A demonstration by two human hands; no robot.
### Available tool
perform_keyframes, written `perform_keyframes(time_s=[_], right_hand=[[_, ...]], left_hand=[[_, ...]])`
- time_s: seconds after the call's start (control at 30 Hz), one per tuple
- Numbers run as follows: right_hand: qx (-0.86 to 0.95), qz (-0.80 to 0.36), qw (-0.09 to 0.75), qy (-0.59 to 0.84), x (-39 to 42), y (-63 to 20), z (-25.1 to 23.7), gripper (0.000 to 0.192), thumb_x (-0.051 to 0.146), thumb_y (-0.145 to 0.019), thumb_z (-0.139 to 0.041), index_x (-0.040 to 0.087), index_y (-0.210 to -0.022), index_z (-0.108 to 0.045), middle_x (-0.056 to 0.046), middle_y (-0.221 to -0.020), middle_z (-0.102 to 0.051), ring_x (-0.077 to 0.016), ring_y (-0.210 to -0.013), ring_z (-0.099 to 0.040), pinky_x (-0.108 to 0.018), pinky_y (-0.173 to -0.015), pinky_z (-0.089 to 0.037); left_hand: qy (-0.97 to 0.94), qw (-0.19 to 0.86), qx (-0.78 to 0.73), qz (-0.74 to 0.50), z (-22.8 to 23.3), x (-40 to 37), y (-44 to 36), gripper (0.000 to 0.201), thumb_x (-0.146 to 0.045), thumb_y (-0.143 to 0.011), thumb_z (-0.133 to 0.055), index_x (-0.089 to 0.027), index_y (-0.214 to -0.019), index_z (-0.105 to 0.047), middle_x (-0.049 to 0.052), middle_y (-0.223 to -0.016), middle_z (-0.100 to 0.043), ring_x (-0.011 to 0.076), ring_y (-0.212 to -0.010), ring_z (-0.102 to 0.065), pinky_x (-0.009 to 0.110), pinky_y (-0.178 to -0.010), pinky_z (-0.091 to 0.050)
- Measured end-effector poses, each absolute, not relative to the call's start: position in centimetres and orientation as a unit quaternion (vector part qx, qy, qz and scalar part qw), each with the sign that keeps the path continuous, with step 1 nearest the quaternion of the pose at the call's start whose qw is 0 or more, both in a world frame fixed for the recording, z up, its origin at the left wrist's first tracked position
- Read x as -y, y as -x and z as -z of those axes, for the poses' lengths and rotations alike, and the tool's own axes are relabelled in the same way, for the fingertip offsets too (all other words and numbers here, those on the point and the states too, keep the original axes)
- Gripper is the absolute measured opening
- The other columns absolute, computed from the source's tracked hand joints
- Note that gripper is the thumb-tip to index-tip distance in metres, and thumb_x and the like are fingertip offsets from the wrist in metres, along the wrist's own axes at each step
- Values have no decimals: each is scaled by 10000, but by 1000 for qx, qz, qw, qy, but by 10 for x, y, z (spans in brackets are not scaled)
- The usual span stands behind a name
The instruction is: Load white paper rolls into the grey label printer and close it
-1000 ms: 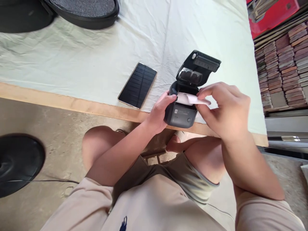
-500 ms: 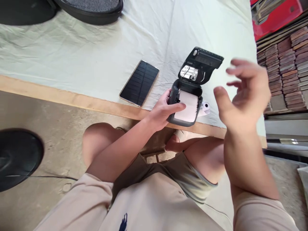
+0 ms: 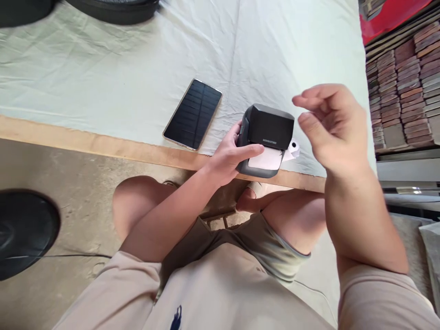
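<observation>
My left hand (image 3: 230,153) grips a small black portable printer (image 3: 270,123) by its left side, at the table's front edge. Its thumb lies across the white paper (image 3: 264,159) that shows below the printer's lid. The lid is folded down over the upper part of the body; whether it is latched I cannot tell. To the right of the printer, my right hand (image 3: 335,123) hangs in the air with nothing in it, fingers bent and thumb apart from them. A small white paper roll (image 3: 293,147) lies on the cloth beside the printer, partly hidden behind it.
A smartphone (image 3: 193,114) lies on the pale cloth (image 3: 113,87) left of the printer. Black padded objects (image 3: 117,11) sit at the far left. Stacked bricks (image 3: 402,101) stand beyond the table's right side. A round black seat (image 3: 25,233) is on the floor at left.
The printer's lid, raised half a second ago, has swung down over the paper compartment. My right hand has moved slightly left with its fingers drawn closer together. My left hand keeps its hold.
</observation>
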State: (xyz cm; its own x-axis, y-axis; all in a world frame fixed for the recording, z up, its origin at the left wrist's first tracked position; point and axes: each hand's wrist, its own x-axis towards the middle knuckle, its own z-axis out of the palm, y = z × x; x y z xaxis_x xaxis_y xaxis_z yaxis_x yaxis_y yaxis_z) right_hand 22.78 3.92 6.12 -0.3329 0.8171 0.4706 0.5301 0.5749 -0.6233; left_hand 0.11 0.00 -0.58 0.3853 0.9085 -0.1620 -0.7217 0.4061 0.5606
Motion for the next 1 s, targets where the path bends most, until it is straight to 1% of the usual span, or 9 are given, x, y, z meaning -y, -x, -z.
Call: perform_keyframes(time_s=[0.1, 0.2, 0.27, 0.33, 0.47, 0.63, 0.8, 0.9, 1.0], right_hand=[[837, -212, 293, 410, -38, -219, -67, 556, 643, -1030, -836, 341, -1488, -749, -80, -1514, -806, -347, -1397, -796, -572, -1150, -688], [853, -245, 231, 399, -35, -210, -75, 594, 617, -1006, -865, 336, -1516, -745, -62, -1480, -802, -352, -1335, -795, -571, -1175, -677], [849, -260, 213, 408, -35, -207, -78, 590, 626, -1002, -867, 342, -1505, -744, -61, -1491, -792, -366, -1362, -776, -572, -1179, -675], [842, -277, 206, 416, -36, -207, -79, 602, 650, -975, -889, 359, -1482, -748, -64, -1512, -779, -386, -1399, -745, -591, -1206, -659], [813, -330, 209, 432, -40, -213, -75, 611, 602, -916, -943, 375, -1449, -749, -56, -1501, -768, -378, -1331, -735, -618, -1234, -632], [791, -361, 206, 449, -39, -212, -78, 659, 483, -841, -980, 334, -1442, -755, -53, -1432, -784, -377, -1325, -729, -630, -1285, -601], [806, -311, 231, 448, -28, -209, -89, 508, 510, -902, -963, 335, -1356, -814, -82, -1502, -781, -400, -1435, -722, -630, -1331, -585], [833, -270, 243, 418, -24, -213, -88, 469, 482, -920, -919, 351, -1360, -824, -79, -1543, -785, -397, -1462, -730, -639, -1297, -620], [847, -237, 230, 416, -20, -217, -85, 613, 452, -843, -935, 401, -1438, -792, -25, -1544, -789, -388, -1422, -755, -646, -1232, -673]], left_hand=[[-181, 812, -203, -517, -2, 1, -3, 521, -484, -764, -1024, -216, -1129, -768, 23, -963, -829, 229, -895, -766, 349, -802, -610], [-150, 817, -207, -517, -7, 1, -4, 423, -617, -941, -805, -213, -1064, -783, 56, -886, -816, 288, -948, -807, 361, -802, -616], [-140, 813, -217, -522, -8, 0, -4, 390, -612, -990, -739, -230, -1066, -761, 51, -870, -804, 323, -1033, -837, 363, -820, -620], [-139, 808, -214, -532, -7, 1, -4, 307, -542, -1008, -733, -237, -1043, -746, 40, -867, -794, 311, -1054, -842, 342, -819, -617], [-133, 815, -219, -520, -8, 3, -5, 222, -452, -1041, -694, -243, -1008, -761, 30, -907, -815, 265, -962, -816, 336, -848, -634], [-115, 796, -219, -552, -14, 4, -7, 290, -261, -1114, -550, -207, -925, -764, 17, -827, -767, 168, -761, -733, 250, -724, -608], [-101, 800, -241, -541, -20, 2, -8, 399, -182, -1146, -455, -218, -846, -715, 0, -751, -718, 139, -691, -696, 202, -698, -582], [-112, 797, -233, -545, -16, 2, -8, 319, -198, -1107, -540, -223, -871, -752, 9, -811, -769, 147, -775, -704, 219, -778, -610], [-131, 790, -224, -555, -8, 2, -10, 139, -277, -1015, -721, -238, -917, -812, 1, -877, -800, 164, -857, -718, 240, -812, -625]])
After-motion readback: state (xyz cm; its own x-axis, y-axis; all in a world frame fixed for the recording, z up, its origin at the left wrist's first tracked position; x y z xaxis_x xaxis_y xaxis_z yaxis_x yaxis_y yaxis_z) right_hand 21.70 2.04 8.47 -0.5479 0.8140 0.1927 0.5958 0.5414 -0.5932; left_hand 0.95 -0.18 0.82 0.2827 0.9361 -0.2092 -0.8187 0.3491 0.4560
